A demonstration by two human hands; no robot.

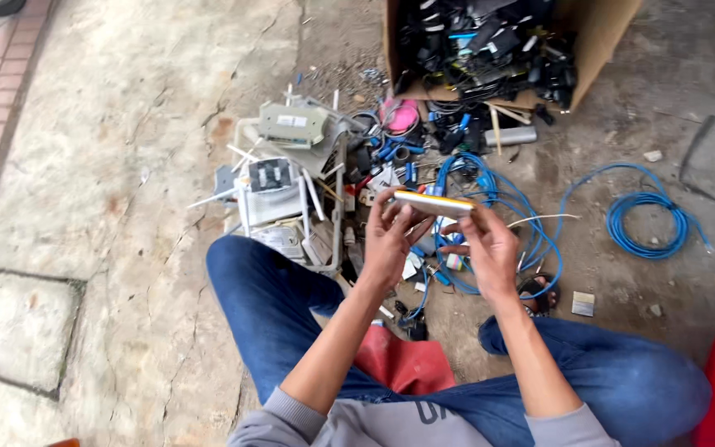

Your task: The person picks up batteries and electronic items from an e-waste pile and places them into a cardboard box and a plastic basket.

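Observation:
A small flat device, white with a yellow edge, is held level between both hands above a heap of scrap electronics. My left hand grips its left end with the fingers curled over the top. My right hand holds its right end from below, thumb on the edge. Under the hands lie old white routers with antennas, and a tangle of blue cable. My knees in blue jeans frame the heap.
A cardboard box full of black adapters and cords stands at the top. A coiled blue cable lies right on the concrete. A pink round object sits by the box. A red cloth lies between my legs.

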